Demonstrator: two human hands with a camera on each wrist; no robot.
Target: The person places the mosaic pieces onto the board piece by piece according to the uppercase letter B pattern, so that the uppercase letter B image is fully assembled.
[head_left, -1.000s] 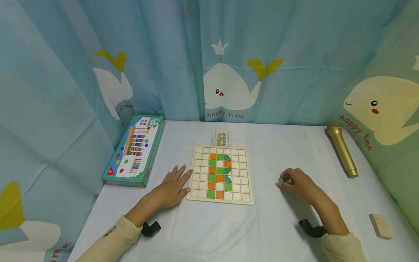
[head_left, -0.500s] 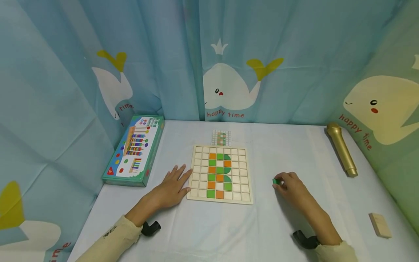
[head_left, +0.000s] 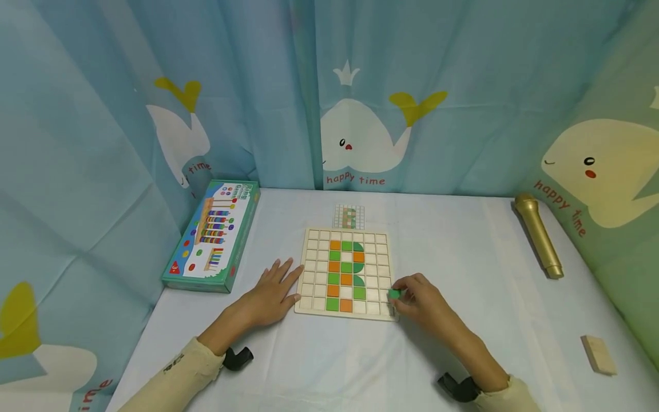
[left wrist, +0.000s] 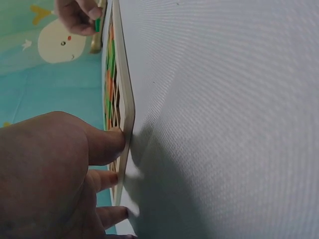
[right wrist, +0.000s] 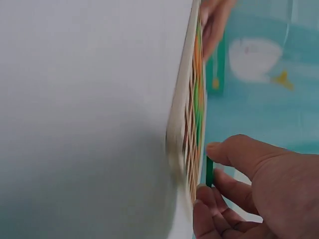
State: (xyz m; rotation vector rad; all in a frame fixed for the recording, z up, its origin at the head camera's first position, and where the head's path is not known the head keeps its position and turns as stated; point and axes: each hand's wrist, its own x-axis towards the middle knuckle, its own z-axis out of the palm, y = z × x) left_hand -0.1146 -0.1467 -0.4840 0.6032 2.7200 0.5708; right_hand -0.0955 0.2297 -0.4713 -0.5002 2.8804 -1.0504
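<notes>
My right hand (head_left: pixel 424 303) pinches a small green tile (head_left: pixel 394 293) between thumb and fingers, over the right edge of a wooden grid board (head_left: pixel 373 316). In the right wrist view the tile (right wrist: pixel 209 172) shows edge-on beside the board's rim. My left hand (head_left: pixel 270 297) lies with fingers spread, thumb and fingertips at the board's left edge. The left wrist view shows that thumb on the rim (left wrist: pixel 127 99). Orange and green squares and several dark green rounded pieces (head_left: pixel 358 281) sit in the board's middle columns, while the outer cells are bare.
Behind the board lies a small pattern card (head_left: pixel 348 217) printed with a similar coloured grid. A green game box (head_left: pixel 211 237) is at the left. On the right are a gold microphone (head_left: pixel 539 237) and a wooden block (head_left: pixel 598 355). A whale-print curtain (head_left: pixel 278 114) closes the back.
My right hand has moved left with the green tile, from the bare cloth to the board's right edge. My left hand has stayed in place.
</notes>
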